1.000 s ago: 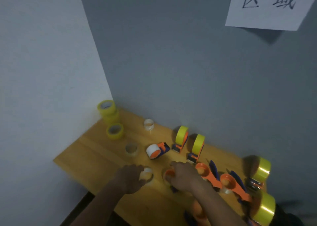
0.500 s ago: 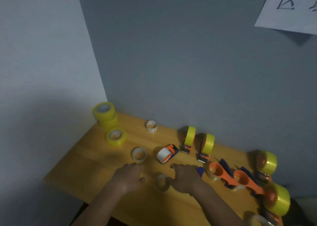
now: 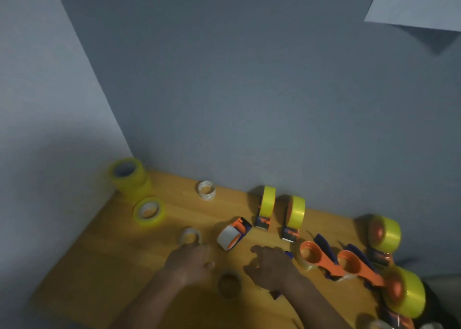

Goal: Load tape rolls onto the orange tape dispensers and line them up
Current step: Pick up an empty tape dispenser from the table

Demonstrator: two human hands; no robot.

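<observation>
Head view: a brown tape roll lies flat near the tabletop front edge, between both hands. Left hand and right hand hover beside it, fingers loosely curled, holding nothing; left appears marginally nearer.

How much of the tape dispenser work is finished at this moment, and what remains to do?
Done: two loaded dispensers stand side by side near the wall; two more with yellow rolls sit at right.
In hand: nothing is gripped; the left hand and right hand flank a clear roll.
Left: two empty orange dispensers, the white-roll dispenser lying out of line, and loose yellow rolls.
</observation>
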